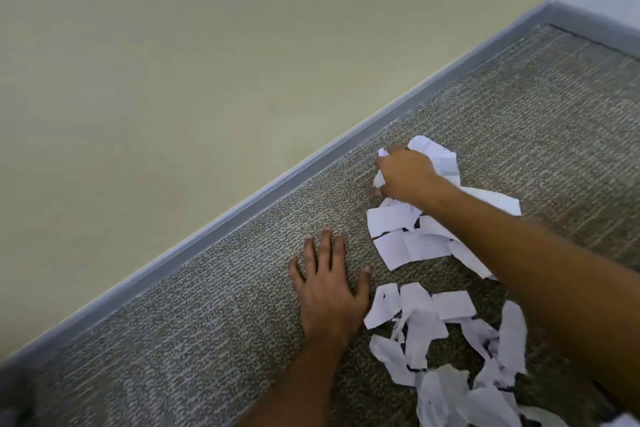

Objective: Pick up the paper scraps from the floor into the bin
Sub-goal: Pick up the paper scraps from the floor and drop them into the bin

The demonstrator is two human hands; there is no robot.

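Several white paper scraps (415, 315) lie scattered on the grey-brown carpet, from the middle of the view down to the bottom right. My right hand (405, 173) reaches over them and grips a crumpled bunch of scraps (436, 154) at the far end of the pile. More flat scraps (398, 243) lie just under that wrist. My left hand (329, 284) rests flat on the carpet to the left of the pile, fingers spread and straight, holding nothing. No bin is in view.
A cream wall (173, 62) with a grey baseboard (242, 204) runs diagonally from the bottom left to the top right. A second wall meets it at the corner (554, 7) in the top right. Bare carpet (207, 322) stretches to the left of my left hand.
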